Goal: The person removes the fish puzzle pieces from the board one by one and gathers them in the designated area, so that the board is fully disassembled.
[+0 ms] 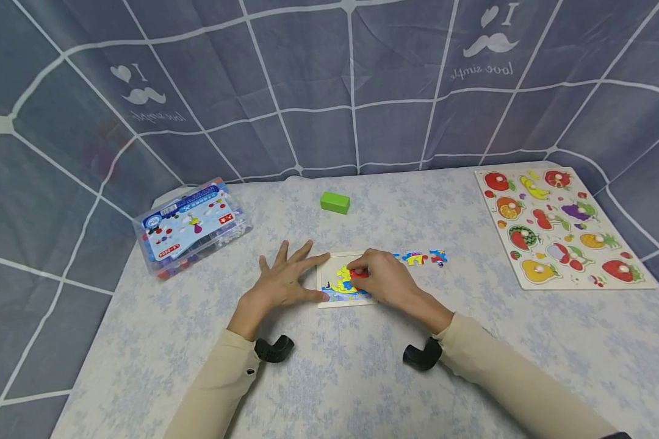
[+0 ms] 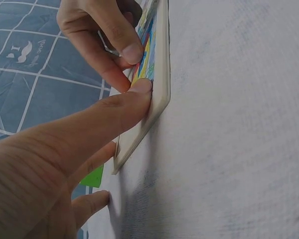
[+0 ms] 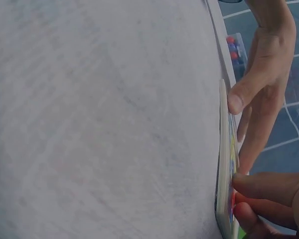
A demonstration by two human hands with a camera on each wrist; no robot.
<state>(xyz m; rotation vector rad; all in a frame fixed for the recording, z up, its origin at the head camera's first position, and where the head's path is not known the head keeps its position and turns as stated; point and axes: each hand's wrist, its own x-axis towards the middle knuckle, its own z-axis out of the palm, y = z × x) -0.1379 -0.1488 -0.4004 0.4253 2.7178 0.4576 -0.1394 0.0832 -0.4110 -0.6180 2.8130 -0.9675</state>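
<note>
In the head view, the left hand (image 1: pixel 280 283) was spread, thumb and forefinger at the left side of a framed puzzle (image 1: pixel 340 304) on the table (image 1: pixel 335 378); the right hand (image 1: pixel 390 280) pinched a red piece (image 1: pixel 359 274) at its right part, near loose pieces (image 1: pixel 415 259). The left wrist view showed the left thumb resting on the frame. In the right wrist view, the right fingers met around the red piece.

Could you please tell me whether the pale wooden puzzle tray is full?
Only partly filled: the tray shows bare board toward its far side, and colourful loose puzzle pieces lie outside it.
</note>
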